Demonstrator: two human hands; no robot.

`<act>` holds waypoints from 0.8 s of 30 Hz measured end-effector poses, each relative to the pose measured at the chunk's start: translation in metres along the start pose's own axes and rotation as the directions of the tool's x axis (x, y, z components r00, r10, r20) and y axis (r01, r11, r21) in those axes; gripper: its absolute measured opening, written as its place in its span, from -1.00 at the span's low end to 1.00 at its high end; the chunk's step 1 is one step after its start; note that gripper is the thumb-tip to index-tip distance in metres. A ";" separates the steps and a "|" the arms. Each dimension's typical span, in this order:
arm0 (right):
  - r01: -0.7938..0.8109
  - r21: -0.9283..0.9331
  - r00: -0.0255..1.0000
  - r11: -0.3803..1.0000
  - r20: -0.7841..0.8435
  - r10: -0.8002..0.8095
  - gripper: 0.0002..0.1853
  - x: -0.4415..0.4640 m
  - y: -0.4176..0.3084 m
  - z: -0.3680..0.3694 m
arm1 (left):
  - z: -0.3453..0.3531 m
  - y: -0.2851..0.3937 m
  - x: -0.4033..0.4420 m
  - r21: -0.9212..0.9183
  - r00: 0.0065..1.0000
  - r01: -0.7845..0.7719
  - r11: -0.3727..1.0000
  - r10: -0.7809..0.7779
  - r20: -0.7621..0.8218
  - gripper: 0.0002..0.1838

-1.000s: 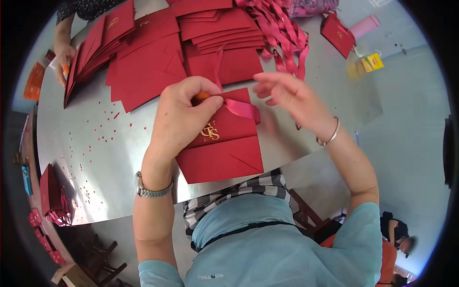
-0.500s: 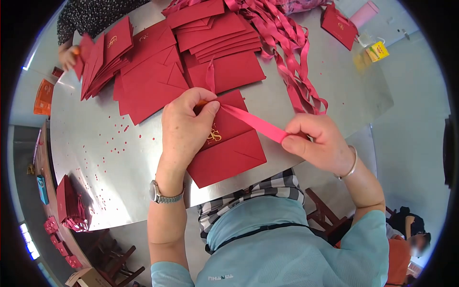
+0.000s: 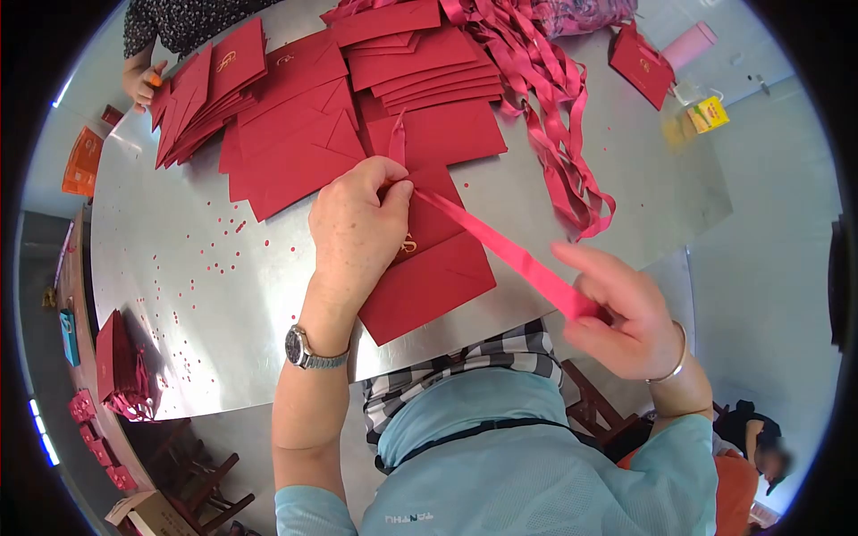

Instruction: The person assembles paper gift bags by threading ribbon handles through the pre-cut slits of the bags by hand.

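A flat red paper bag point(image 3: 429, 286) with a gold emblem lies before me on the table, its folded bottom toward me. My left hand point(image 3: 362, 210) pinches a pink-red ribbon point(image 3: 518, 259) near the bag's top edge. A bit of orange shows at those fingers. The ribbon's short end stands up beyond the left hand. My right hand point(image 3: 621, 313) is off the table edge at the right, with the ribbon's long part between its thumb and curled fingers. Its index finger is lifted away. The ribbon runs straight between both hands.
Stacked red bags point(image 3: 304, 134) lie beyond my left hand on the metal table point(image 3: 661, 196). Loose ribbons point(image 3: 554, 134) hang in a bundle at the back right. A standing bag point(image 3: 641, 67), a pink bottle point(image 3: 690, 45) and another person's hand point(image 3: 143, 87) are at the far side.
My right hand has moved down and right along the ribbon, and its index finger has lifted. More ribbon stretches between the hands. The other person's hand has left the bag it was on.
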State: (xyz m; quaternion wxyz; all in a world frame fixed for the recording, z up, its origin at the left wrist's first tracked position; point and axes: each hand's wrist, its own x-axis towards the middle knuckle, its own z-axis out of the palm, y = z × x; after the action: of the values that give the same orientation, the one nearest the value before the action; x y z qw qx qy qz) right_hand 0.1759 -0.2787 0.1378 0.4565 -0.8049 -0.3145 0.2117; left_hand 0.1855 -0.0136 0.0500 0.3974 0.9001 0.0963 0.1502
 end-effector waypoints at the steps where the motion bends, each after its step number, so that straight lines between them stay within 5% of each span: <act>1: 0.070 0.074 0.995 0.995 0.066 -0.075 -0.51 -0.005 0.004 -0.007 | 0.001 0.000 0.000 -0.003 1.000 0.002 1.000 -0.002 -0.003 -0.88; 6: 0.322 0.415 0.931 0.851 0.024 -0.364 -0.38 -0.013 -0.001 0.003 | 0.007 -0.002 -0.002 0.063 0.999 0.024 0.998 -0.026 0.037 -0.87; 8: 0.173 0.658 0.970 0.733 -0.241 -0.013 -0.42 -0.020 -0.022 0.021 | 0.008 0.000 -0.003 0.076 0.998 0.031 0.997 -0.035 0.049 -0.86; 11: 0.275 0.422 0.961 0.864 -0.131 -0.242 -0.47 -0.018 0.010 0.007 | 0.013 -0.005 -0.003 0.113 0.999 0.007 0.994 -0.012 0.049 -0.87; 16: 0.360 0.530 0.933 0.768 -0.234 -0.276 -0.66 -0.001 0.020 0.004 | 0.011 -0.001 -0.002 0.105 0.992 0.057 0.993 -0.068 0.104 -0.85; 18: 0.445 -0.159 0.851 0.881 -0.232 -0.472 -0.71 0.008 0.014 -0.001 | 0.012 -0.003 -0.003 0.128 0.996 0.030 0.991 -0.040 0.082 -0.84; 19: 0.466 -0.271 0.805 0.842 -0.266 -0.531 -0.70 0.013 0.012 0.000 | 0.015 -0.005 -0.004 0.124 0.996 0.030 0.992 -0.041 0.081 -0.84; 21: 0.527 -0.145 0.789 0.838 -0.284 -0.545 -0.70 0.024 0.011 0.005 | 0.018 -0.011 -0.004 0.136 0.993 -0.115 0.984 0.118 -0.012 -0.86; 24: 0.669 0.096 0.738 0.737 -0.203 -0.643 -0.67 0.036 0.013 0.004 | 0.016 -0.007 -0.004 0.133 0.995 -0.102 0.986 0.098 0.035 -0.84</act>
State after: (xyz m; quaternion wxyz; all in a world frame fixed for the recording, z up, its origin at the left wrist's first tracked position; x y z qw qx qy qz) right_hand 0.2031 -0.2566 0.1227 0.5890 -0.6158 -0.5233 -0.0022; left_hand 0.1869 -0.0209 0.0341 0.3293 0.9306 0.0552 0.1501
